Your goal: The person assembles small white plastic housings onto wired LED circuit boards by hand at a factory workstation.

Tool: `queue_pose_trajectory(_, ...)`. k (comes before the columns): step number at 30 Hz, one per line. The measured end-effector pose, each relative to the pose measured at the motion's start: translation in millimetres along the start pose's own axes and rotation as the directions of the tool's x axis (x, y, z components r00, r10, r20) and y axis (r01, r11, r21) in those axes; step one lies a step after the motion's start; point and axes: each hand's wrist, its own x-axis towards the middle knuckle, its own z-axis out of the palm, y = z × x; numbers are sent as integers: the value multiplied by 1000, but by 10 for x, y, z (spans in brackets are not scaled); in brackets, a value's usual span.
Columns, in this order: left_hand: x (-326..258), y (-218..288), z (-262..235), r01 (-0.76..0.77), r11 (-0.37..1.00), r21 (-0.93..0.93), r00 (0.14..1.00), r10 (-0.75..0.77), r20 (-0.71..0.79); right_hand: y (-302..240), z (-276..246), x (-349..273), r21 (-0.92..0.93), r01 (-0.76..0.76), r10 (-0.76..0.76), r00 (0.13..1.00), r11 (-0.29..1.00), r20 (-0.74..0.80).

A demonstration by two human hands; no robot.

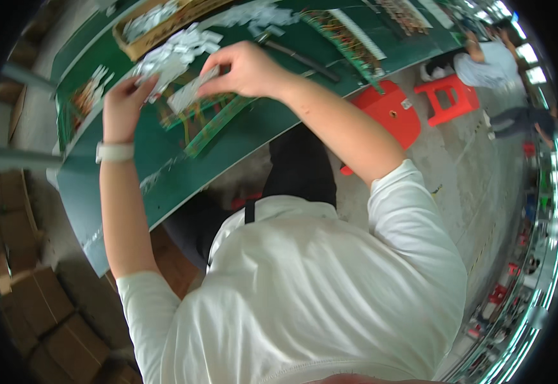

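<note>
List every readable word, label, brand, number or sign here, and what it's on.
Readable text: none.
Pale sticker on the red stool: too small to read.
White piece in the right hand: blurred, no legible marking.
Green strip near the hands: too blurred to read.
Stacked cardboard boxes on the left: no legible print.

We see a grey floor (461, 185) beside our green table (171, 182), with red stools (391, 118) to the right. Brown boxes (39, 301) lie at left; bright lights (536, 75) shine far right.
</note>
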Motion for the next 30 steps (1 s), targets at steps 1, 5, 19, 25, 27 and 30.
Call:
queue_pose_trajectory(1,-23,103,82,-23,1000,7,1000,23,-12,-14,6,13,19,-58,58,998,998,-11)
queue_pose_trajectory(5,201,-28,311,-16,997,-74,995,23,96,340,-23,109,257,-250,261,965,934,-9)
queue_pose_trajectory(19,-3,22,361,51,963,-265,963,23,267,481,111,74,-231,-2,-47,978,973,-203)
queue_pose_trajectory(25,-37,50,383,-21,966,-256,964,88,251,112,130,105,-197,27,-85,953,980,-292)
queue_pose_trajectory(27,-45,36,397,-49,978,-204,969,96,228,119,143,119,-44,-62,48,961,997,-272)
queue_pose_trajectory(30,-83,76,462,-102,960,-259,976,147,160,144,177,116,-128,-2,-41,941,992,-335)
